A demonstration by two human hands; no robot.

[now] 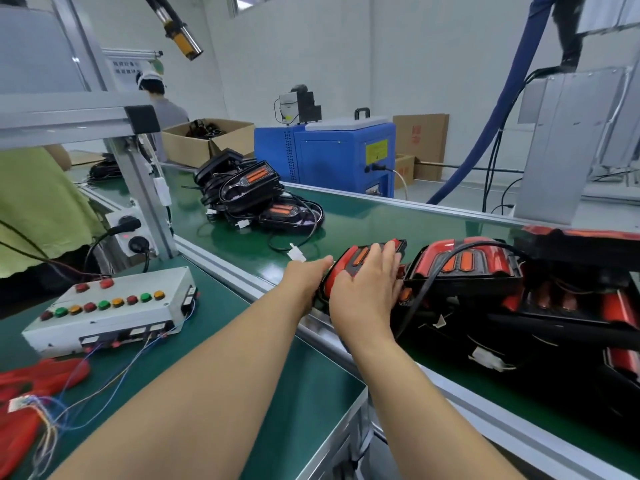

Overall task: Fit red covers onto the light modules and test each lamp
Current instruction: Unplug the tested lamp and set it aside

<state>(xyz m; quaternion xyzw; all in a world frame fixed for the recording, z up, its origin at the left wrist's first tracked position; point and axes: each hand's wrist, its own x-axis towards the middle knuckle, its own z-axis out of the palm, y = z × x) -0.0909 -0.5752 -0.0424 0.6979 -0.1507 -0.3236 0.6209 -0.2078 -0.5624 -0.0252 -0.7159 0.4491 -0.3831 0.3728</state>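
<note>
Red-covered black lamp module with orange strips (363,252) lying on green conveyor belt (363,216), at near edge. Left hand (306,278) grips its left end, thumb up top. Right hand (367,285) pressing flat on cover, fingers straight and spread. Second red-covered lamp (464,263) just beside it on right, black cable draped across. Pile of uncovered black modules (256,199) farther up belt. Grey test box with coloured buttons (110,308) on bench (294,410), left of arms.
</note>
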